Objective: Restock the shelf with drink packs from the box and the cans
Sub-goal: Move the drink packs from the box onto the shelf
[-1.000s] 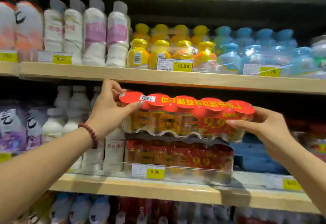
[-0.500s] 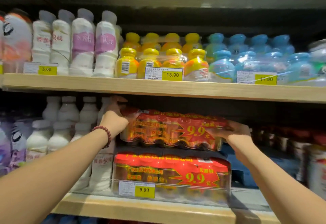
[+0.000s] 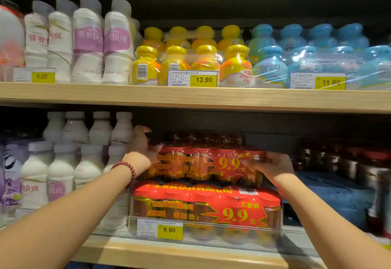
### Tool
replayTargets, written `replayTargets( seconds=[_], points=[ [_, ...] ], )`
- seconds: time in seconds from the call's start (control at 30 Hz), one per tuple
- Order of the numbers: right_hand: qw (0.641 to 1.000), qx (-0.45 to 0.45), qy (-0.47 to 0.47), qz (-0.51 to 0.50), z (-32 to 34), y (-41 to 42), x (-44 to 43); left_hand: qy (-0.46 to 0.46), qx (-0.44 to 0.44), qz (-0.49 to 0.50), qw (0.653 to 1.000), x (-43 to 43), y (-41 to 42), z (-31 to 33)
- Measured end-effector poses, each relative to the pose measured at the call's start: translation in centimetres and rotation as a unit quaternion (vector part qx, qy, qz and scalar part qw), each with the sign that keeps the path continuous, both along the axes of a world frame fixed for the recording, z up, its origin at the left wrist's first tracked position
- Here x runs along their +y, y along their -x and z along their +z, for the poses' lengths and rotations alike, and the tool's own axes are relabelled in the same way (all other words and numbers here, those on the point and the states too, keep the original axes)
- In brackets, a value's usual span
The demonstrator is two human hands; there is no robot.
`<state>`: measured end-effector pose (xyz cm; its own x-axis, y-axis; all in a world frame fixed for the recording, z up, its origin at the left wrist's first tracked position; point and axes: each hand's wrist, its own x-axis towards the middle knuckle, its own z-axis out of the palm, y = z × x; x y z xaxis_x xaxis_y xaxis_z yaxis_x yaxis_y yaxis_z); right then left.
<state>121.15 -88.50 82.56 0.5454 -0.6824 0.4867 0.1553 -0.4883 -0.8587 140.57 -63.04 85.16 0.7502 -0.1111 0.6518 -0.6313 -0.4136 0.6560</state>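
A red and gold shrink-wrapped drink pack (image 3: 198,165) marked 9.9 lies on top of an identical pack (image 3: 203,207) on the middle wooden shelf (image 3: 160,256). My left hand (image 3: 140,148) grips the upper pack's left end, thumb up, a red bead bracelet on the wrist. My right hand (image 3: 270,166) holds its right end with fingers curled over the front face. More of the same bottles show dimly behind the upper pack.
White bottles (image 3: 61,171) stand just left of the packs. A blue pack (image 3: 330,196) and dark bottles (image 3: 359,167) sit to the right. The upper shelf board (image 3: 211,97) hangs close above, carrying white, yellow and blue bottle packs with price tags.
Both hands have pushed the upper pack from in front of the shelf back and down onto the lower pack. The view has moved closer and slightly up.
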Motion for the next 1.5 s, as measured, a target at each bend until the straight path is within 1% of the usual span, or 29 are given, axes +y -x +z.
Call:
replayTargets(
  seconds=[0.13,0.2,0.3,0.4,0.47,0.53,0.57,0.6,0.67,0.7,0.73,0.8,0.87,0.93,1.03,1.13,1.23,1.3,1.37,1.5],
  points=[
    [0.999,0.031,0.010,0.002,0.3,0.4,0.2,-0.015,-0.016,0.013,1.000,-0.1,-0.1,-0.2],
    [0.999,0.051,0.010,0.004,0.3,0.6,0.3,-0.046,-0.017,0.034,0.998,-0.2,0.2,-0.3],
    [0.997,0.069,0.019,-0.005,0.2,0.8,0.6,-0.159,-0.031,0.068,0.984,-0.2,0.9,-0.2],
    [0.996,0.088,0.025,-0.019,0.2,1.0,1.0,-0.300,-0.031,0.091,0.949,-0.4,2.1,0.1],
    [0.993,0.112,0.022,-0.028,0.6,1.1,1.4,-0.350,-0.016,0.115,0.929,-0.5,2.9,0.5],
    [0.983,0.168,0.049,-0.050,0.9,1.4,2.0,-0.379,-0.017,0.121,0.917,-0.4,4.0,1.0],
    [0.973,0.209,0.074,-0.063,1.0,1.5,2.2,-0.377,-0.020,0.118,0.919,-0.3,4.5,1.2],
    [0.961,0.249,0.099,-0.075,1.1,1.8,2.4,-0.353,-0.016,0.100,0.930,-0.1,4.8,1.2],
    [0.941,0.293,0.139,-0.092,1.5,2.7,2.5,-0.271,0.000,0.020,0.962,0.8,5.8,0.9],
    [0.940,0.286,0.156,-0.103,1.8,3.3,2.5,-0.228,-0.021,-0.015,0.973,1.6,6.2,0.7],
    [0.942,0.263,0.176,-0.113,2.2,3.8,2.3,-0.205,-0.047,-0.035,0.977,2.4,6.8,0.4],
    [0.966,0.183,0.157,-0.098,3.1,5.0,2.2,-0.195,-0.082,-0.055,0.976,3.8,7.7,-0.1],
    [0.982,0.134,0.120,-0.051,3.7,6.1,3.6,-0.196,-0.098,-0.086,0.972,5.4,8.7,-0.8],
    [0.979,0.139,0.148,-0.027,3.9,7.0,5.2,-0.185,-0.097,-0.118,0.971,6.9,9.6,-1.3],
    [0.962,0.158,0.220,-0.021,4.0,7.9,8.4,-0.176,-0.094,-0.161,0.967,9.0,10.9,-1.5],
    [0.953,0.160,0.259,0.004,4.0,8.4,11.6,-0.170,-0.107,-0.175,0.964,10.8,12.4,-0.8],
    [0.942,0.164,0.293,0.019,2.8,9.3,14.8,-0.124,-0.083,-0.214,0.965,12.6,14.0,-1.4],
    [0.933,0.165,0.317,0.040,0.8,10.2,16.7,-0.091,-0.061,-0.248,0.963,14.1,15.1,-3.2],
    [0.929,0.165,0.323,0.077,-1.7,10.9,18.5,-0.082,-0.037,-0.287,0.954,15.2,15.8,-5.8],
    [0.931,0.188,0.275,0.146,-5.8,11.1,20.7,-0.094,0.024,-0.320,0.943,16.1,16.1,-11.1]
  ],
)
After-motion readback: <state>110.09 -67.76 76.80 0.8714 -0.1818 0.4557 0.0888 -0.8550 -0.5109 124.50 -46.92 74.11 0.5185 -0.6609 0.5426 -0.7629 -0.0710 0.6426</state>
